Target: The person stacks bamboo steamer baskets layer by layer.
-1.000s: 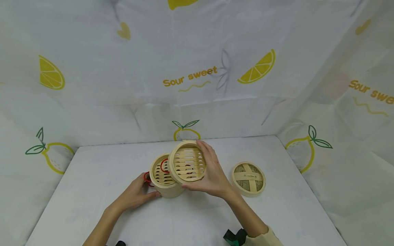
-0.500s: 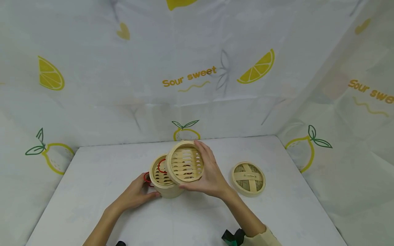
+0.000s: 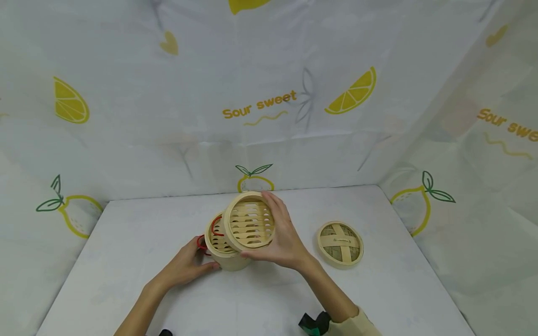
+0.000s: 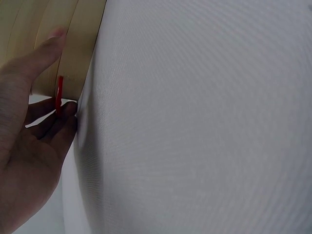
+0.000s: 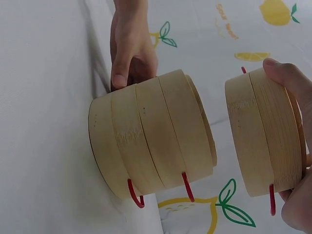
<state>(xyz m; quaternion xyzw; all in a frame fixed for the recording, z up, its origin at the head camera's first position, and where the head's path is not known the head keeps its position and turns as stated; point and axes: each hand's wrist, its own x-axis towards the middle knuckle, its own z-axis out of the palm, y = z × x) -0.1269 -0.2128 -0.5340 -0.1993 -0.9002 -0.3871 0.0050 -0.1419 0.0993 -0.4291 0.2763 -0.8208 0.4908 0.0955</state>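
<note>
A slatted bamboo basket (image 3: 251, 219) is gripped by the right hand (image 3: 282, 238), thumb and fingers spread wide around its side, and it's held tilted, just clear of the bamboo stack (image 3: 231, 262)! The stack is steadied on the table (image 3: 126, 280) by the left hand (image 3: 185, 265), thumb along one side, fingers curled around beside a red loop (image 4: 60, 95). Ideally, the basket is levelled, rims are matched, and loops are kept unpinched. The woven lid (image 3: 340, 245) is left well apart, to the right.

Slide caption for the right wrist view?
Right hand holds a bamboo basket apart from the basket stack the left hand grips.
</note>
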